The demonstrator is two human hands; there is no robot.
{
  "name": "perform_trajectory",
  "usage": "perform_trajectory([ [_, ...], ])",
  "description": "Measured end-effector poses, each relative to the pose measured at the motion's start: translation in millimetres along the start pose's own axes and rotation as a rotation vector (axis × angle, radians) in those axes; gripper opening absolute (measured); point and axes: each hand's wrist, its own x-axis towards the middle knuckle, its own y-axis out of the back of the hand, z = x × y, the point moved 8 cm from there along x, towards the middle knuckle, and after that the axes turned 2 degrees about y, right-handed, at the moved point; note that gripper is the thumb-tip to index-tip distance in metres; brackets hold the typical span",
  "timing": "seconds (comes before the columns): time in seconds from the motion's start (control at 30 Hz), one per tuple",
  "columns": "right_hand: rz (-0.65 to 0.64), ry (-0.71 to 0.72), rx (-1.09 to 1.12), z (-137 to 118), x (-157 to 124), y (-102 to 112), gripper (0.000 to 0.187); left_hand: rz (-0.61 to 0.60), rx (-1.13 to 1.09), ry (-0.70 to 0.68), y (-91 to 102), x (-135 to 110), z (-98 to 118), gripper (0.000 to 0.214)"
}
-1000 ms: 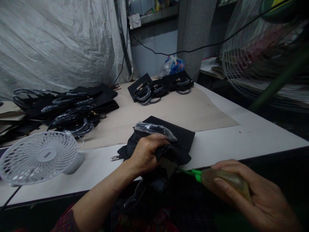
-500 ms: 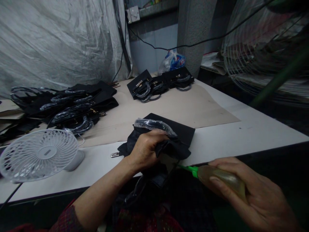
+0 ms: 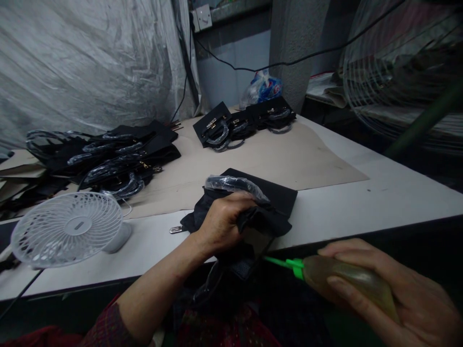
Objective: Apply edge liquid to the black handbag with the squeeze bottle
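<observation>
My left hand [image 3: 220,224] is closed on the folded black fabric of a black handbag [image 3: 275,200] that lies at the near edge of the white table [image 3: 379,202]. The bag's plastic-wrapped handle [image 3: 235,184] arches just above my fingers. My right hand [image 3: 394,294] grips a yellowish squeeze bottle [image 3: 347,284] with a green nozzle [image 3: 285,263]. The nozzle tip points left and touches the bag's lower edge, beside my left hand. A metal clasp [image 3: 176,230] sticks out of the bag's left side.
A small white desk fan [image 3: 70,229] stands at the left. Piles of black bags with wrapped handles lie at the back left [image 3: 108,154] and back centre [image 3: 242,123]. A tan sheet [image 3: 289,164] covers the table's middle. A large fan guard [image 3: 398,72] is at the right.
The view has shifted slightly. My right hand with the bottle has sunk a little and drifted right, its nozzle staying at the bag's edge. My left hand keeps its grip.
</observation>
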Motion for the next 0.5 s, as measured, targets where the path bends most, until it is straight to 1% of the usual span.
perform_trajectory([
  [0.1,0.033,-0.02,-0.017,2.7,0.7,1.3,0.017,0.005,-0.006,-0.01,0.0,0.3,0.6,0.014],
  [0.23,-0.018,-0.016,0.048,-2.3,1.0,-4.2,0.018,-0.004,-0.01,-0.004,-1.1,-0.4,-0.8,0.014],
  [0.33,-0.019,0.003,0.063,-7.8,-1.9,-4.2,0.017,0.0,-0.003,0.016,-0.9,-0.8,-2.8,0.013],
  [0.5,-0.006,-0.037,0.047,-5.5,-10.2,-4.5,0.022,0.001,0.005,-0.002,-0.3,0.5,-0.5,0.015],
])
